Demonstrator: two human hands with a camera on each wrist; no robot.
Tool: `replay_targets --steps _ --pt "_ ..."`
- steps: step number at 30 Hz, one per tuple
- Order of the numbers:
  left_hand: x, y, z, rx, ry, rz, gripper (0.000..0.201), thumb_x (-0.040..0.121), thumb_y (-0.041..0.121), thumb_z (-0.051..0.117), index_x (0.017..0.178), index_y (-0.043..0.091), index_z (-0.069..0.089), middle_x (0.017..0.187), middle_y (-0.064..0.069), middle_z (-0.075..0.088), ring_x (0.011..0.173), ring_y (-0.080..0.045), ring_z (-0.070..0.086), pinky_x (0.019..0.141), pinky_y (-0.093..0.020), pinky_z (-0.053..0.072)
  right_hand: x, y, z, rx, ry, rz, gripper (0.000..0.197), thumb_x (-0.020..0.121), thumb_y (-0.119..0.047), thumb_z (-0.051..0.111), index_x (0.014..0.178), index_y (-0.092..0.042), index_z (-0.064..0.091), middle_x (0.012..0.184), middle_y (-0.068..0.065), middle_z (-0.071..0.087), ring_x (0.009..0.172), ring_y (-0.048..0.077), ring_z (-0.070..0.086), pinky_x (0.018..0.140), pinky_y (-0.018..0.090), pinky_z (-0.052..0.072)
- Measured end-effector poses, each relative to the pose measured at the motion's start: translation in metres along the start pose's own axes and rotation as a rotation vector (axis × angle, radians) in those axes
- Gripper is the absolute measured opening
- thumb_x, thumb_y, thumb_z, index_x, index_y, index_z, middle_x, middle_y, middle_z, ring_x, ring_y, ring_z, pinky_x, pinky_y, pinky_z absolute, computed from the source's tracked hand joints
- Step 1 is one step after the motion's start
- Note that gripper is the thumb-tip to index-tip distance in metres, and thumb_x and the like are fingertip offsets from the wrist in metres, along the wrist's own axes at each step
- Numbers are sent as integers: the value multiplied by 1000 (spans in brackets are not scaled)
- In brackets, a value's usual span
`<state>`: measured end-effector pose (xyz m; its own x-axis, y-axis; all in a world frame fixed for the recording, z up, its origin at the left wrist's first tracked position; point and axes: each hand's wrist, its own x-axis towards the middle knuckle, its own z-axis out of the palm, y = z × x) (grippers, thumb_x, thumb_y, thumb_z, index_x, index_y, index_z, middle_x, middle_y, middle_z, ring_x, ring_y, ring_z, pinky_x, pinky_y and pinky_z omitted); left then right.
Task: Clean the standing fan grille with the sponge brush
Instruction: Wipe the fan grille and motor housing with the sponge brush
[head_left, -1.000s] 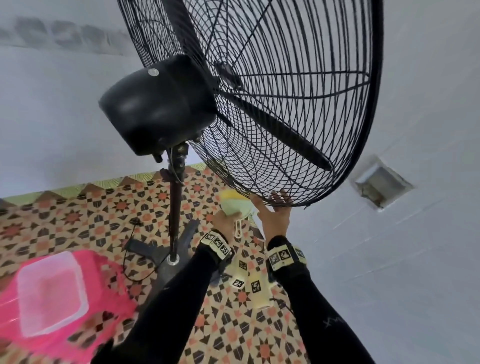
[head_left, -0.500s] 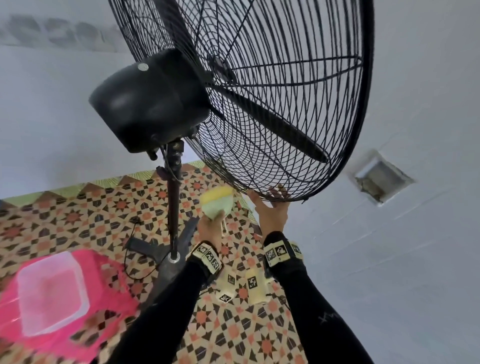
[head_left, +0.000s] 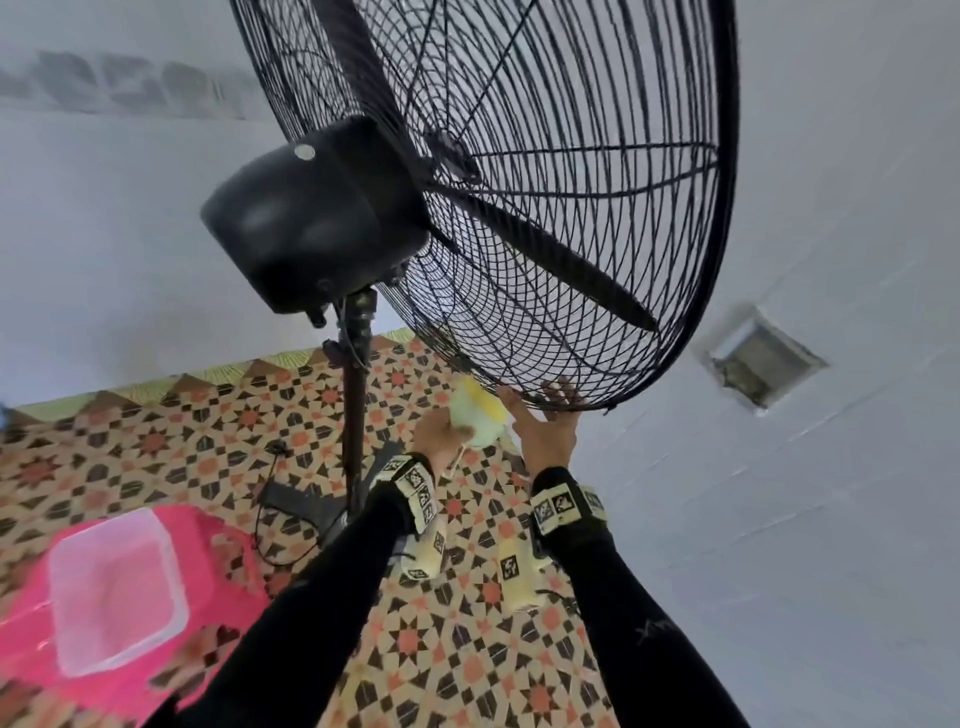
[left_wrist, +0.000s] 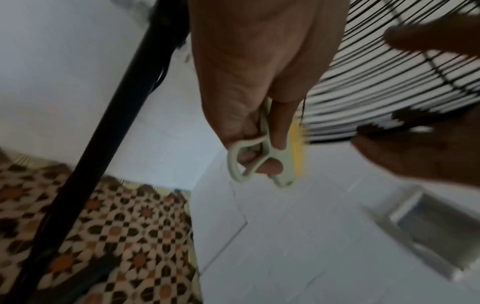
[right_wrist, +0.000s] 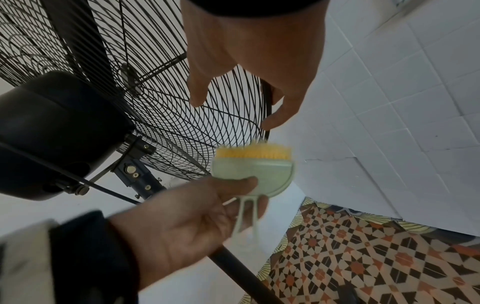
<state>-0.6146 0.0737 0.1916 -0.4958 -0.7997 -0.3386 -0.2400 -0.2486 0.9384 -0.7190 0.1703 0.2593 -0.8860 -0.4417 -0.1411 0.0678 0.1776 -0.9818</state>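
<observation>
The black wire fan grille (head_left: 545, 208) fills the upper head view. My right hand (head_left: 545, 415) reaches up and grips its bottom rim (right_wrist: 267, 98), fingers hooked over the band and thumb against the wires. Just left of it, my left hand (head_left: 441, 436) grips the sponge brush (head_left: 475, 418) by its pale green looped handle (left_wrist: 249, 162). The brush's yellow bristles (right_wrist: 254, 153) point up at the lowest wires of the grille, touching or almost touching them; the brush is motion-blurred.
The black motor housing (head_left: 311, 223) sits on a black pole (head_left: 356, 426) with a cord trailing over the patterned floor (head_left: 156, 441). A pink basket holding a clear plastic tub (head_left: 119, 587) is at the lower left. The white tiled wall with a recessed opening (head_left: 763, 358) is at the right.
The left hand swung the brush left, away from the rim, then back right beside the right hand. The right hand has kept its hold on the bottom rim.
</observation>
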Motion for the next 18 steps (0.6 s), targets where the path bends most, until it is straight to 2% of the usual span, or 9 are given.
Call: replay_targets --steps 3,6,8,9,11,13,16,17,18 --pt "-6 16 -16 -68 34 90 48 96 2 65 143 3 55 128 -16 67 95 -36 74 58 -27 61 2 -1 -1 3 -4 -2 103 44 -69 94 131 -46 43 132 -10 59 122 19 60 101 47 54" --pt "-11 20 -36 -88 206 192 44 100 10 64 143 8 55 127 -12 69 89 -23 72 65 -29 62 5 -4 1 15 1 -22 103 46 -66 94 134 -41 46 131 -9 60 123 17 59 100 47 55" --pt "-11 27 -42 93 146 236 45 102 16 62 146 9 51 125 -11 70 92 -23 70 75 -30 60 3 -4 4 24 15 -14 105 45 -68 94 133 -45 43 130 -10 59 121 19 61 100 47 55" --pt "-12 33 -42 213 69 250 46 103 16 62 146 9 50 123 -12 70 98 -25 70 76 -26 56 1 -3 5 32 22 -13 109 44 -68 94 137 -45 41 133 -8 59 122 21 61 100 48 55" --pt "-13 45 -48 299 21 264 45 101 13 62 145 6 51 121 -15 69 106 -28 69 68 -15 48 -4 -3 5 28 20 4 115 44 -70 94 140 -44 37 136 -7 57 121 23 62 100 49 54" --pt "-12 61 -59 248 176 305 46 101 10 61 145 3 48 131 -17 66 111 -30 67 76 -17 53 -6 -4 4 17 11 19 108 44 -70 93 134 -47 37 133 -10 57 118 24 65 101 49 54" --pt "-11 75 -72 101 531 432 60 102 14 61 156 18 35 140 -17 62 114 -35 67 96 -39 53 -7 -5 3 20 16 6 107 48 -64 95 137 -38 42 133 -6 58 121 23 62 99 48 55" --pt "-12 76 -71 135 568 479 66 103 16 60 160 26 29 137 -17 64 107 -36 69 96 -44 55 -6 -6 4 23 19 3 110 49 -63 95 140 -35 41 135 -3 58 122 23 61 99 48 56" --pt "-12 73 -68 198 556 514 70 104 17 59 162 32 23 129 -18 68 97 -35 72 88 -44 60 -7 -6 5 25 24 3 112 49 -62 95 142 -33 40 137 -2 57 123 23 60 99 48 56"
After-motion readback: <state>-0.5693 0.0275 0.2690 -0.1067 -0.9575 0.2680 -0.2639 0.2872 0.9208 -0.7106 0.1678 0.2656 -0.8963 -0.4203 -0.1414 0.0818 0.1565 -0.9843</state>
